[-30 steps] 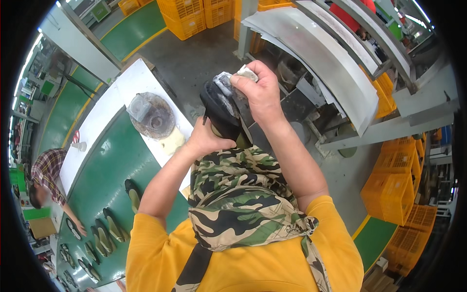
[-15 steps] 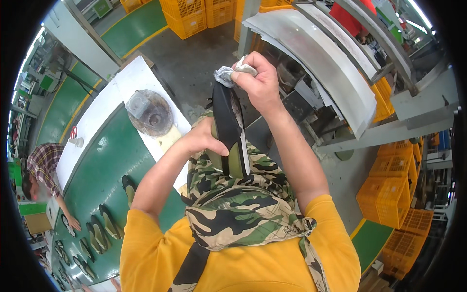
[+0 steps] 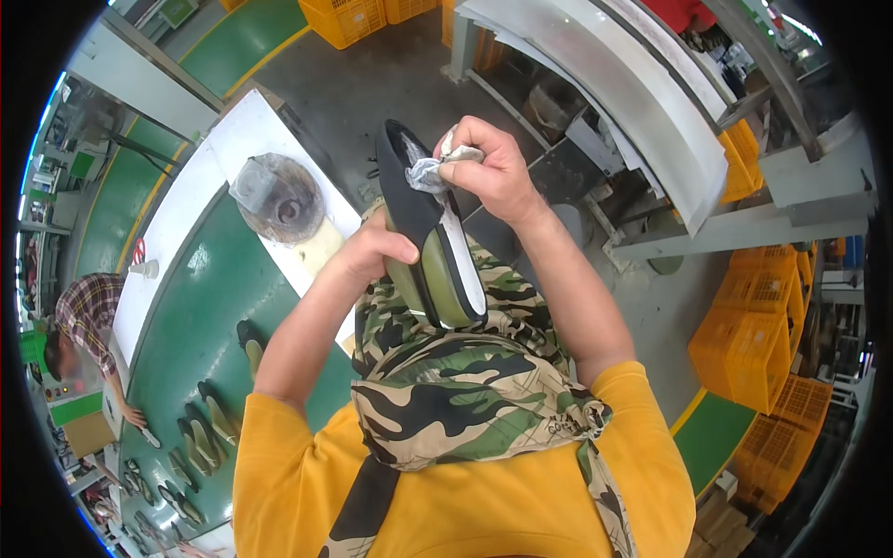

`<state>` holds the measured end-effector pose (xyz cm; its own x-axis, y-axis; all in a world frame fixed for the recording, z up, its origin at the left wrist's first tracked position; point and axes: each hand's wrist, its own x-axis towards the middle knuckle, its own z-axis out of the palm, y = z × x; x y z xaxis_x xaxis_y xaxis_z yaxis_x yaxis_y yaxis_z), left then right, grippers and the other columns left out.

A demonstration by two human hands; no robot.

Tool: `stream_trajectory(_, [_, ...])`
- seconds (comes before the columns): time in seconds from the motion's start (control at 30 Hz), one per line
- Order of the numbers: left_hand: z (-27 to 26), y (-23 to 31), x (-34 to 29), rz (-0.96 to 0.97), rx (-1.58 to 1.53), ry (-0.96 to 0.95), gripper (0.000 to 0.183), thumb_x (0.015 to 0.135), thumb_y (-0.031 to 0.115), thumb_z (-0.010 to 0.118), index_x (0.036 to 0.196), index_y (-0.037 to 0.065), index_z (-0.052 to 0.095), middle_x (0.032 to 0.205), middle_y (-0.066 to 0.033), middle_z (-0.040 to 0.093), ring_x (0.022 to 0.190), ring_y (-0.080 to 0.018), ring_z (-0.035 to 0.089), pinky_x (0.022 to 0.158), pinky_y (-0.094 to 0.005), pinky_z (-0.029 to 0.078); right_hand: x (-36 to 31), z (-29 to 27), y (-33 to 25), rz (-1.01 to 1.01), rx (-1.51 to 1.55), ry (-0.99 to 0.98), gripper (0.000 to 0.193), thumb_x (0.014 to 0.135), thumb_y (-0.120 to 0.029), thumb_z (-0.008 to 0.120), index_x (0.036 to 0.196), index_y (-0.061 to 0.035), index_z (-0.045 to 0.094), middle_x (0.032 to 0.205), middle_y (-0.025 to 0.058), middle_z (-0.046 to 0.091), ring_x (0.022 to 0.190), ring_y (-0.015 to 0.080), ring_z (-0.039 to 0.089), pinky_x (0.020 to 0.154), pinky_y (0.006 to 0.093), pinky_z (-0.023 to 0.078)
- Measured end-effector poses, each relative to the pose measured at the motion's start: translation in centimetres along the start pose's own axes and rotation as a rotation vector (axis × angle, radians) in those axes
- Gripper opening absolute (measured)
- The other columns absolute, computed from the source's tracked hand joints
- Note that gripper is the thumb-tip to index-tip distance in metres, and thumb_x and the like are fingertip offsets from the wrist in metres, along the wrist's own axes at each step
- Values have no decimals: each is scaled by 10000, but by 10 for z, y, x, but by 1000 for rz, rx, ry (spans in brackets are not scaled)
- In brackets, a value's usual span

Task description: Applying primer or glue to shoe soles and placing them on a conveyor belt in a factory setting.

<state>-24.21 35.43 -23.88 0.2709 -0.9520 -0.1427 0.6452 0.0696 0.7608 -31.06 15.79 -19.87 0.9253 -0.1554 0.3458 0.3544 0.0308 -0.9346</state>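
- The black shoe (image 3: 430, 237), held mid-frame above the camouflage apron (image 3: 465, 391), had turned sole-edge up within the last second.
- Left hand (image 3: 377, 253) clamped its middle; right hand (image 3: 488, 172), at one o'clock, pinched a grey rag (image 3: 426, 172), now wiping the rim.

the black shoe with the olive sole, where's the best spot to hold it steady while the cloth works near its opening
Around the middle of the shoe, from the left side, as the left hand does now. The shoe stands on end with its olive sole facing the camera, so a mid-body grip probably steadies it and leaves the upper end free for the right hand and its grey cloth.
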Motion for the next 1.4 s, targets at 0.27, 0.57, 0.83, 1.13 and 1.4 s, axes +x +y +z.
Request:
stream_trajectory(0.27, [-21,-15,1,84,-154,131,652,622,146,701,1218,-54,528,1096,-155,644,981,-277,646,888,-374,524,-33,-10,6,129,23,-78,143,772,15,609,772,-52,484,852,50,599,773,82,514,677,250,416])
stream_trajectory(0.57, [-44,-27,-1,195,-147,219,595,704,181,677,1222,-74,534,1167,-189,629,1071,-326,612,982,-412,470,-63,-37,10,310,168,8,161,764,9,629,763,-66,486,801,28,595,698,67,504,589,237,386])
stream_trajectory(0.83, [-27,-22,-7,306,-114,354,546,688,103,672,1197,-42,537,1107,-157,631,1045,-296,614,969,-393,473,-63,-32,41,317,-41,170,124,780,-3,633,770,-60,524,694,-41,517,605,30,449,516,223,336])
stream_trajectory(1.13, [-8,-28,3,489,463,532,393,638,11,748,995,15,585,915,-41,592,822,-154,573,776,-280,465,-71,-28,45,491,-209,356,116,726,-80,661,744,-31,557,660,-4,552,622,69,505,545,255,391])
stream_trajectory(1.4, [16,-35,-2,347,598,603,593,664,221,825,1129,-48,575,1096,-135,633,1006,-230,605,898,-342,482,-49,-23,34,381,179,448,115,692,-62,670,790,-68,609,739,17,597,693,118,576,637,287,465])
